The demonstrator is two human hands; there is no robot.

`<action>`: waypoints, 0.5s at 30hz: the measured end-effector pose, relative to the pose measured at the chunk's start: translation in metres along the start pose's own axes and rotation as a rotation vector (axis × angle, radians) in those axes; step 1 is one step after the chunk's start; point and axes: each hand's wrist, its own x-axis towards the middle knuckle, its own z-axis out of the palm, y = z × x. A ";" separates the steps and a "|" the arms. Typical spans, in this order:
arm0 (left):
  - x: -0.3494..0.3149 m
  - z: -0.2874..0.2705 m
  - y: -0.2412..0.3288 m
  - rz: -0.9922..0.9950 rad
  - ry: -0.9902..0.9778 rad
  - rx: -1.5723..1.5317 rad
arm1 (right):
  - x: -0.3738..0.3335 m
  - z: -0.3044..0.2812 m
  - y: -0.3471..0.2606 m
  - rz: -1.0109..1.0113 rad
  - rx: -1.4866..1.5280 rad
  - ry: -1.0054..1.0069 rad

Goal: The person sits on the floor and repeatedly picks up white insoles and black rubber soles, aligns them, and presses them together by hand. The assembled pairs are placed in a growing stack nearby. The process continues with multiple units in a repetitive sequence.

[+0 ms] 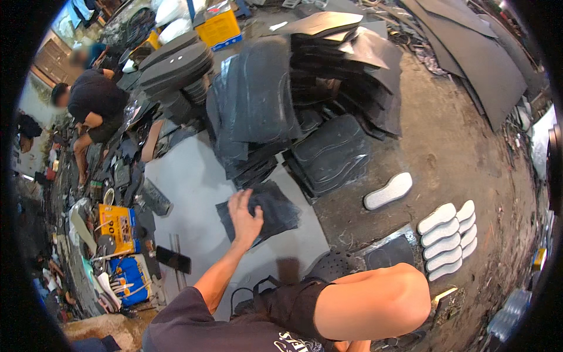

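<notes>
My left hand [245,218] reaches out with fingers apart, resting on or just over a dark rubber sheet [280,212]. That sheet, uneven at its edges, lies on a pale grey board [182,170] on the ground. Beyond the hand rises a tall stack of black rubber sheets [258,94], some marked with curved sole outlines. Another outlined black sheet [331,152] tops a lower pile to the right. My right hand does not show; a bit of skin below my raised knee cannot be made out.
White soles lie at the right, one single sole [388,191] apart from a stacked group [443,240]. At the left are a phone [173,259], a yellow box [117,229] and a blue box [130,280]. Another person [97,102] sits far left; large dark sheets [469,53] lie far right.
</notes>
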 end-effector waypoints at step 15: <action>-0.053 -0.076 -0.059 -1.304 -0.225 -0.881 | 0.055 0.127 -0.060 -0.392 -0.043 -0.762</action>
